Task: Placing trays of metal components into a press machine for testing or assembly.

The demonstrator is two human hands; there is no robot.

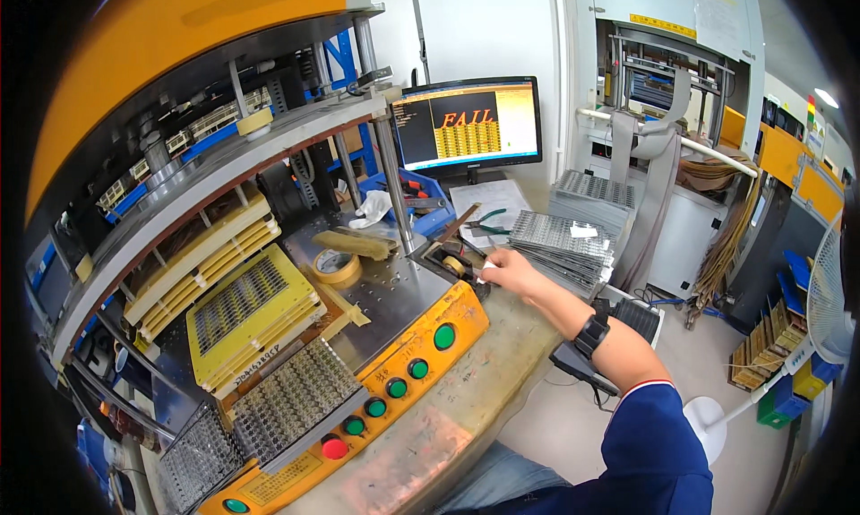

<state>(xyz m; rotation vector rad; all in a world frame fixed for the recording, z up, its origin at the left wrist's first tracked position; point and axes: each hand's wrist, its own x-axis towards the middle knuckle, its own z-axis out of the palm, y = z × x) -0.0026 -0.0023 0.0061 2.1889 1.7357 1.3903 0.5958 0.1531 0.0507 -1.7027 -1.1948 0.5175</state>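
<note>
My right hand (509, 271) reaches out over the corner of the machine bed, fingers pinched on a small white piece (486, 266), perhaps tape or a label. Right beside the fingertips stands a small black tape dispenser (455, 265) with a narrow roll in it. My left hand is out of view. At the machine's front edge lies a perforated circuit board panel (296, 394), and a second panel (202, 457) leans lower left of it. Behind them sits a yellow test fixture (253, 311) with a grid of contacts.
An orange press surrounds the fixture; its control strip has several green buttons (417, 368) and a red one (334, 446). A tape roll (338, 266) rests on the bed. Stacked panels (560, 246), pliers (488, 221), a blue bin (428, 212) and a lit monitor (470, 125) stand beyond.
</note>
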